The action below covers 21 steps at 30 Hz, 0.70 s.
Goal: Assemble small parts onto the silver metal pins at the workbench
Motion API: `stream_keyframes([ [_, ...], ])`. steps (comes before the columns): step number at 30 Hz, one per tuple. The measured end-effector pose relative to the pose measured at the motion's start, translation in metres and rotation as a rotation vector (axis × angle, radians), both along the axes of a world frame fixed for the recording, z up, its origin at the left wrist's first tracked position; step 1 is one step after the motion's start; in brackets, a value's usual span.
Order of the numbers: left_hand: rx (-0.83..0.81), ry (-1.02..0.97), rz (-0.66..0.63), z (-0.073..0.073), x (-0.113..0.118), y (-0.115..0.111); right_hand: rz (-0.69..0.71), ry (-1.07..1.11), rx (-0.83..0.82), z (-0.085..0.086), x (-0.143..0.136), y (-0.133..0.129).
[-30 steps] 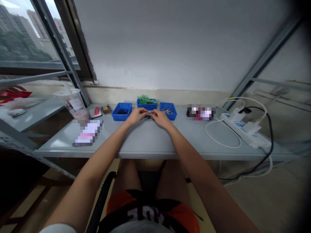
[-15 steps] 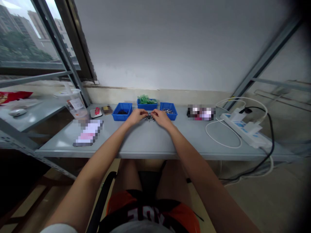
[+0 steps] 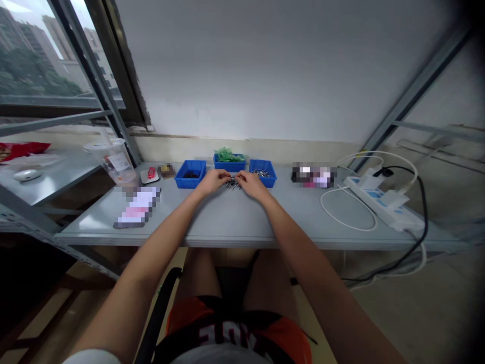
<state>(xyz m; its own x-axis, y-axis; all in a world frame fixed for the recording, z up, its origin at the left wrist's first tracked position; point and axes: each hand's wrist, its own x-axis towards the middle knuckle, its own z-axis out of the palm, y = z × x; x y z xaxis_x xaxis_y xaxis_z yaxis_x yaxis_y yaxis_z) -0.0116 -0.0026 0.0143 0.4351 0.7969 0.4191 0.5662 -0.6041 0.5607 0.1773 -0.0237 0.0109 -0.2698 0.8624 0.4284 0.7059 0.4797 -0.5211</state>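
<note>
Grey desk (image 3: 231,217) spreading before me. Left hand (image 3: 213,181) and right hand (image 3: 250,183) facing inward, fingers curling; whether I'm gripping any piece, cannot tell. Left bin (image 3: 187,184) holding dark bits (image 3: 190,175), right bin (image 3: 267,184) metal pieces (image 3: 262,173), rear bin (image 3: 229,166) green pieces (image 3: 225,155). Metal pile (image 3: 233,184) lying on desk between my fingertips, nearer me than rear bin, my fingers partly hiding it.

Moderate, cool illumination overall, daylight entering at upper left through the window (image 3: 34,60), soft glare on the tabletop (image 3: 231,217) at left, deep shadow at lower left, wide-angle stretching toward the edges, dark blurred vignette at upper right, fine detail at centre soft.
</note>
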Motion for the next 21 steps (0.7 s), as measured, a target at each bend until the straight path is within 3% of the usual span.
stream_keyframes([
  [21,0.028,-0.183,-0.046,0.0029,0.0048,-0.0038,0.095,0.042,-0.025,-0.005,-0.001,0.0014],
])
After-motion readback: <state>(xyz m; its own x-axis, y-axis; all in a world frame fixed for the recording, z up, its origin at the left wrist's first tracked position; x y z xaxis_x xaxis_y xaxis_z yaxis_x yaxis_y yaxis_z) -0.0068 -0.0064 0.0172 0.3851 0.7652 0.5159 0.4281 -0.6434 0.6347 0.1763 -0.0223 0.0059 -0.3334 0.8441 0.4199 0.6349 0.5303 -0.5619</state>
